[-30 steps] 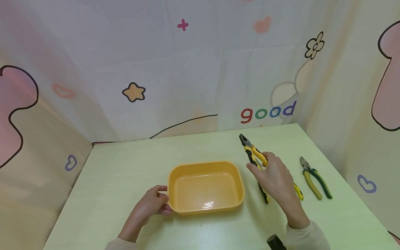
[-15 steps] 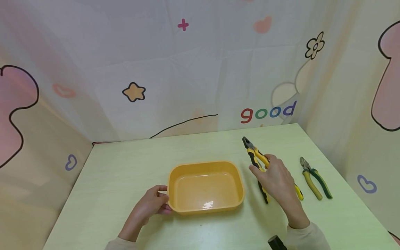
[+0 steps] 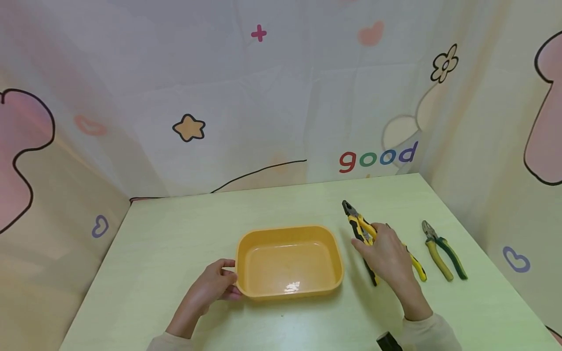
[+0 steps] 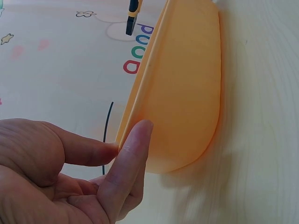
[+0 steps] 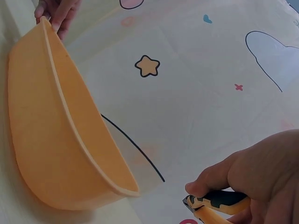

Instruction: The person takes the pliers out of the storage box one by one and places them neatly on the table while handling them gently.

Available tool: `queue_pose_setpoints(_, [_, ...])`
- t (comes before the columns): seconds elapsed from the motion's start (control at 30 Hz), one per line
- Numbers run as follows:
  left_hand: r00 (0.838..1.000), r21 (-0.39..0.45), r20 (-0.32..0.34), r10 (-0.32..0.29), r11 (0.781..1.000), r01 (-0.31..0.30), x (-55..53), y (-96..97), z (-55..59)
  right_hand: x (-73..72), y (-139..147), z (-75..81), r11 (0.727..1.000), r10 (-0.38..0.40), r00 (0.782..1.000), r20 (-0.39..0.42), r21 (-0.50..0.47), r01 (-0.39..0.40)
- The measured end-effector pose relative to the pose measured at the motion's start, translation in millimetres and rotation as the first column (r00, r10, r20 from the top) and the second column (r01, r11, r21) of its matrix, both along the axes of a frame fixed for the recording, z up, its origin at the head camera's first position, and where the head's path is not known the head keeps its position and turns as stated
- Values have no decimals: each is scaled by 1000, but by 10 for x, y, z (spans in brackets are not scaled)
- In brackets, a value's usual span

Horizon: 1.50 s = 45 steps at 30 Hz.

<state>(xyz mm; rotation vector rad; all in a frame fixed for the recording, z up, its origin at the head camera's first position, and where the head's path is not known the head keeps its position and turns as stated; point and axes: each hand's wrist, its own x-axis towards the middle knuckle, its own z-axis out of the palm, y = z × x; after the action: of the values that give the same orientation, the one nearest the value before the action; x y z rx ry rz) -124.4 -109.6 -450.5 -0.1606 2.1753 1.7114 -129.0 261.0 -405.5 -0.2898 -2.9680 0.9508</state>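
Note:
A yellow plastic tray (image 3: 290, 233) sits at the middle of the table. My left hand (image 3: 211, 285) pinches its left rim, thumb and fingers on either side of the wall in the left wrist view. Over the table right of the tray, my right hand (image 3: 388, 253) grips yellow-and-black combination pliers (image 3: 356, 228), heads pointing away from me. Under that hand lies a second tool with yellow-and-black handles (image 3: 419, 269), its middle hidden. The right wrist view shows the thumb along the gripped pliers' handle (image 5: 225, 199).
Green-handled pliers (image 3: 432, 238) lie near the table's right edge. A black cylindrical end (image 3: 388, 341) shows by the right sleeve. A printed curtain (image 3: 281, 97) borders the table (image 3: 175, 234) behind and at both sides.
My right hand has come slightly down and nearer with the pliers. A bit more of the tool beneath now shows. The left hand and tray stay put.

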Motion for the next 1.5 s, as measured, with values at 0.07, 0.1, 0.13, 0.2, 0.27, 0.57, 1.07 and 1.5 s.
queue_pose_setpoints(0.07, [1000,0,0,1,1000,-1,-1,2,-4,-10,9,-33,1000,8,1000,-3,11,-8])
queue_pose_setpoints(0.1, [1000,0,0,3,1000,-3,-1,2,-5,-16,13,-49,1000,11,1000,-5,14,-11])
queue_pose_setpoints(0.13, [1000,-2,0,4,1000,-4,-2,3,-7,-21,18,-64,1000,13,1000,-7,17,-13])
queue_pose_setpoints(0.2, [1000,-4,0,5,1000,-5,-4,4,-9,-30,25,-91,1000,16,1000,-11,22,-16])
queue_pose_setpoints(0.27, [1000,-8,3,5,1000,-5,-7,4,-12,-38,32,-113,1000,18,1000,-13,24,-18])
queue_pose_setpoints(0.57, [1000,-16,8,8,1000,-8,-13,8,-5,-65,42,-174,1000,17,999,31,10,-17])
queue_pose_setpoints(1.07, [1000,-9,7,11,1000,-11,-3,7,-16,-79,-6,-342,998,60,995,85,-3,-60])
queue_pose_setpoints(1.5, [1000,-6,2,10,1000,-10,-7,3,-17,-124,-1,-456,996,81,991,106,-34,-78])
